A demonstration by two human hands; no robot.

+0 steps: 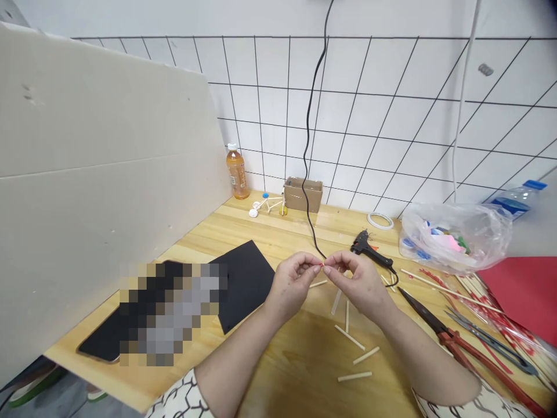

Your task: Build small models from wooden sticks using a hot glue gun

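Observation:
Above the middle of the wooden table, my left hand and my right hand meet at their fingertips. Both pinch a tiny red and pale piece between thumbs and forefingers; its shape is mostly hidden. Below and beside my right hand lie several short cut sticks and a translucent glue stick. A black glue gun rests just behind my right hand. To the left of my left hand is a sheet of black card.
Red-handled shears, scissors, long sticks and red card lie right. Behind stand a cardboard box, a tea bottle and a plastic bag. A phone lies left. A black cord hangs centrally.

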